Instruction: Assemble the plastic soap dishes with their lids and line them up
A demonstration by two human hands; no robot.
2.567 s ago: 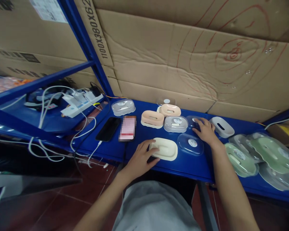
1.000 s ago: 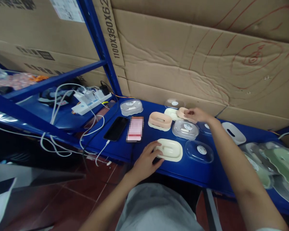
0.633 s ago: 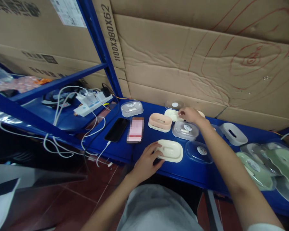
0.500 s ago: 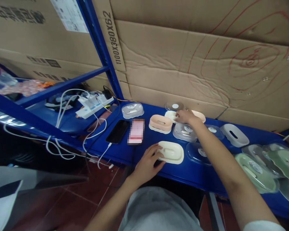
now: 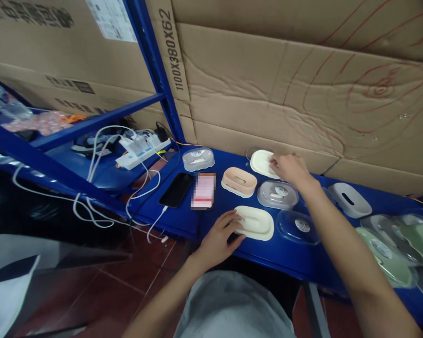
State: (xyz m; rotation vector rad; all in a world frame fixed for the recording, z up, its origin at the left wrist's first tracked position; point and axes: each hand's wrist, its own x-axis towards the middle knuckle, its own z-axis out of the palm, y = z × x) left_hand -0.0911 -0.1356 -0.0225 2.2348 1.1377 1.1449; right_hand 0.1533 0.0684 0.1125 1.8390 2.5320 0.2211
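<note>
A person's two bare hands are working over a blue bench (image 5: 268, 256), seen from above. The left hand (image 5: 220, 239) is touching the left end of a cream dish (image 5: 255, 223) near the front edge; its thumb and fingers are standing apart around that end, and whether they are gripping is hard to tell. The right hand (image 5: 292, 169) is reaching to the back, its fingertips clamping the right end of a second cream dish (image 5: 262, 162), which is tilting toward the viewer. Between the two dishes, to the left, a peach cover (image 5: 241, 178) is sitting on a cream base (image 5: 232, 190), and beside it a clear cover (image 5: 278, 195) is enclosing a grey piece. A clear lid (image 5: 299, 227) is lying just right of the near dish. Beyond the right forearm, a white cover (image 5: 350, 199) with a dark slot is resting, and green dishes (image 5: 391, 256) are crowding the right end among clear lids. To the left, a black phone (image 5: 176, 189) is lying next to a lit phone (image 5: 203, 190), its screen blurred. Farther left, a power strip (image 5: 141, 152) is trailing white cables. Cardboard (image 5: 232, 75) is standing behind everything.
</note>
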